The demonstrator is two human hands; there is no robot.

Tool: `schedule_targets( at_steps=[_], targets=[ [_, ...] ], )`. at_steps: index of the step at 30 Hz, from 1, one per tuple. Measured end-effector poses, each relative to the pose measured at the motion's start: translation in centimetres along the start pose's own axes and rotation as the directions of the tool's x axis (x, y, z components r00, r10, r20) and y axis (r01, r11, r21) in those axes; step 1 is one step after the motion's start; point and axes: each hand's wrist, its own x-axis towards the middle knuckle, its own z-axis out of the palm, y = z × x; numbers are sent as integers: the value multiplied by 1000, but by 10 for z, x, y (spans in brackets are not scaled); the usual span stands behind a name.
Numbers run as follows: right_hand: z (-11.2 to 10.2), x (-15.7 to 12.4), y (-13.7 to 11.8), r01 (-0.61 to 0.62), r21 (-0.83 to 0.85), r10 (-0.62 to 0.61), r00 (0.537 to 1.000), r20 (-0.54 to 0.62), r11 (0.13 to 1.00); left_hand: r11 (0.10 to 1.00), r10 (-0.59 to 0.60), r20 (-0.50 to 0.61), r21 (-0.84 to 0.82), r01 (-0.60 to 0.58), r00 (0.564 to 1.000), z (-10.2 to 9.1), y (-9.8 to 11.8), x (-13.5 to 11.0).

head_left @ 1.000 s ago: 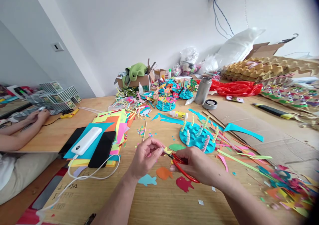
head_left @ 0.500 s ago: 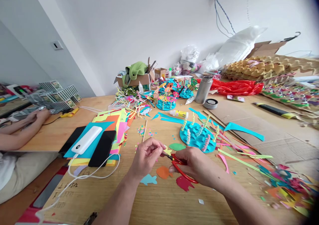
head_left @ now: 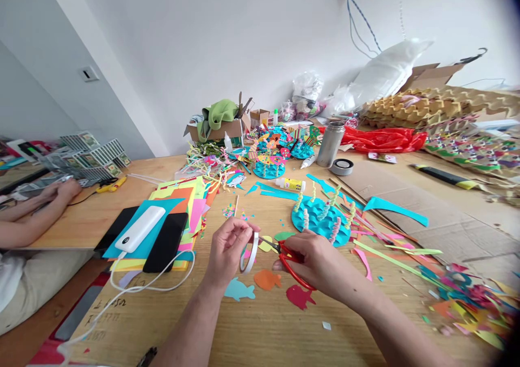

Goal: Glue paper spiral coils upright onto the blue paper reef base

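My left hand [head_left: 231, 248] is closed, pinching a narrow white roll of tape [head_left: 254, 250] that hangs as a ring beside the fingertips. Red-handled scissors [head_left: 293, 274] are in my right hand [head_left: 314, 258], their blades pointing left toward the tape. Paper fish lie on the table beneath: a light blue fish [head_left: 239, 289], an orange fish [head_left: 267, 280] and a red fish [head_left: 299, 297]. Behind the scissors, a yellow cutout [head_left: 266, 244] and a green cutout [head_left: 284, 236] are partly hidden.
A blue bumpy base [head_left: 300, 215] with curly paper stalks stands beyond my right hand. Paper scraps spread at right. Left are a phone [head_left: 167, 242], a white power bank [head_left: 140, 227] and a cable. A metal bottle [head_left: 330, 145] stands behind. Another person's hands [head_left: 67, 188] are at far left.
My left hand has moved slightly left and up, apart from the scissor tips, and the tape ring has come into view. The scissors have shifted slightly up.
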Motion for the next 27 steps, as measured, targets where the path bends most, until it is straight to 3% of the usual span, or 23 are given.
schedule_targets(
  at_steps=[9, 22, 27],
  targets=[
    [8, 5, -4, 105, -50, -111, 985, -132, 993, 1000, 15, -39, -6, -16, 999, 1, 1, 0],
    [19, 6, 4, 10, -193, -52, 976, -211, 981, 996, -67, -15, -54, 66, 998, 1, -5, -2],
    [21, 7, 16, -39, -244, -30, 962, -272, 969, 998, -46, 20, -47, 47, 999, 3, -2, -6]
  ],
)
